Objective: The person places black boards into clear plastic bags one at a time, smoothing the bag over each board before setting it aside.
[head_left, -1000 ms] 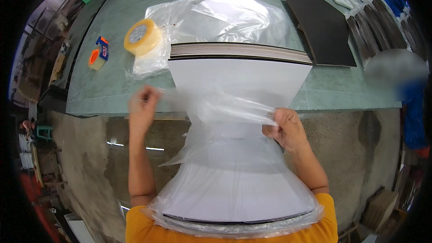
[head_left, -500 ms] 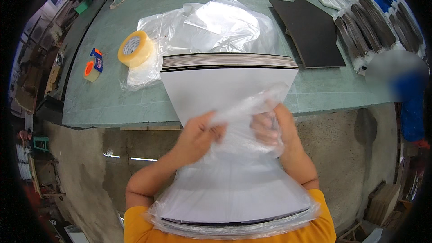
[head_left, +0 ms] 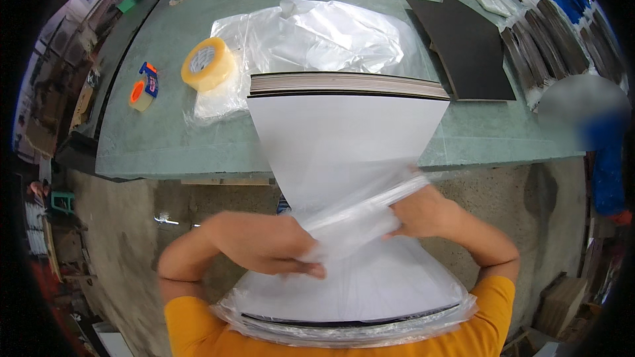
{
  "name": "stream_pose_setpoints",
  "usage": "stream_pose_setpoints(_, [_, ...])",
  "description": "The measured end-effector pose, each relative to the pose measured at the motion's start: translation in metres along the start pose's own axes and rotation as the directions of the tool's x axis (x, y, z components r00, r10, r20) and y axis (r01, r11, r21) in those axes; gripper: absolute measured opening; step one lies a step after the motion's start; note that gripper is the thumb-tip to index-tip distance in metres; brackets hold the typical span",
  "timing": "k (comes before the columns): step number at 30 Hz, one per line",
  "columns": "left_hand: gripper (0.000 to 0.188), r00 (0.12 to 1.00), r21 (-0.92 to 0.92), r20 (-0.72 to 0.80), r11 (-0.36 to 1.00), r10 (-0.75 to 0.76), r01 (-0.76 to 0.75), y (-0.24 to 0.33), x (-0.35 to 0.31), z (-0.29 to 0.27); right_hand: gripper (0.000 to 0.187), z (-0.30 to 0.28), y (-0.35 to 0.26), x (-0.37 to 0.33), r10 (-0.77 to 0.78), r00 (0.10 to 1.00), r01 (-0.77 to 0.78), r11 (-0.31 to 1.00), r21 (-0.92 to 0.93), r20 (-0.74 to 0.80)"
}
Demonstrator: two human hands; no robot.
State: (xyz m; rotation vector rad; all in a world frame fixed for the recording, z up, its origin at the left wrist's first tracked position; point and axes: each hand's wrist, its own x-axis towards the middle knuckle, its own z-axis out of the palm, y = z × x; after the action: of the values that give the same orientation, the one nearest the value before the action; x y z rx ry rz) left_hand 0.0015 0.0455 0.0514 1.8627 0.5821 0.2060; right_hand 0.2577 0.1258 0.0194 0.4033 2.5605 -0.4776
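Observation:
A thick stack of flat boards point(head_left: 354, 132), white on top with dark and pale layers at its far edge, reaches from my body onto the table's near edge. Clear plastic bag film point(head_left: 357, 221) covers its near part and is gathered in a slanting fold across the middle. My left hand point(head_left: 274, 248) is closed on the fold's left end, its fingers slightly blurred and pointing inward. At the right end, my right hand point(head_left: 420, 211) grips the same film, with its fingers partly hidden by the plastic. The near end of the stack, inside the film, lies against my body.
On the green table point(head_left: 165, 139) lie a big tape roll point(head_left: 207, 65), a small tape dispenser point(head_left: 144, 89) and crumpled clear plastic point(head_left: 331, 36). Dark boards point(head_left: 469, 53) are at the right, beside plastic-wrapped bundles point(head_left: 546, 43). A blurred patch and blue cloth point(head_left: 605, 172) show at the right edge.
Both hands have moved nearer my body and turned inward, with elbows spread wider. The loose film between them is now drawn into a tighter slanting fold. The view has shifted slightly.

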Motion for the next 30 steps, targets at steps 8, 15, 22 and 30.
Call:
stream_pose_setpoints(8, [0.017, 0.908, 0.509, -0.128, 0.759, -0.399, 0.406, -0.033, -0.011, 0.043, 0.012, -0.019, 0.016, -0.037, 0.383, 0.544, 0.003, 0.889, 0.458, -0.747])
stream_pose_setpoints(15, [0.038, -0.214, -0.021, -0.959, 0.703, 0.188, 0.711, -0.026, -0.023, -0.03, 0.054, -0.011, 0.006, -0.012, 0.353, 0.276, -0.007, 0.931, 0.366, -0.894])
stream_pose_setpoints(22, [0.07, 0.3, 0.39, -0.921, 0.577, 0.25, 0.718, -0.03, -0.023, -0.015, 0.063, -0.011, 0.036, -0.013, 0.294, 0.067, -0.29, 0.92, 0.263, -0.953])
stream_pose_setpoints(30, [0.04, 0.553, -0.057, -0.821, 0.942, 0.144, -0.331, -0.042, -0.07, -0.003, 0.02, 0.025, 0.053, -0.059, 0.347, 0.527, 0.757, 0.222, 0.614, -0.776])
